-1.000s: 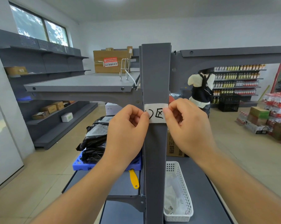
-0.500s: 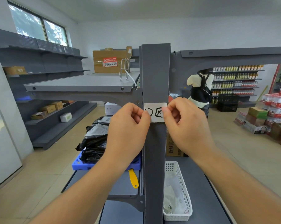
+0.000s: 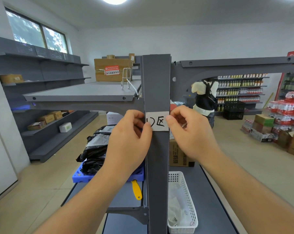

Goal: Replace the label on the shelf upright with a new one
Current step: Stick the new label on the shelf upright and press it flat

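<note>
A dark grey shelf upright (image 3: 157, 81) rises in the middle of the view. A white paper label (image 3: 158, 121) with black handwritten marks lies across its front face at about hand height. My left hand (image 3: 131, 137) pinches the label's left edge with thumb and fingers. My right hand (image 3: 191, 132) presses its thumb on the label's right edge. Both hands wrap around the sides of the upright, and the label's ends are hidden under my fingers.
A white perforated basket (image 3: 183, 203) with plastic wrappers sits on the lower shelf at right. A yellow-handled tool (image 3: 137, 190) lies left of the upright. Black bags lie on a blue pallet (image 3: 78, 176). A person (image 3: 205, 98) stands behind, near stocked shelves.
The view has tilted up a little. My hands stay on the label's two edges, and slightly more of the writing shows between them.
</note>
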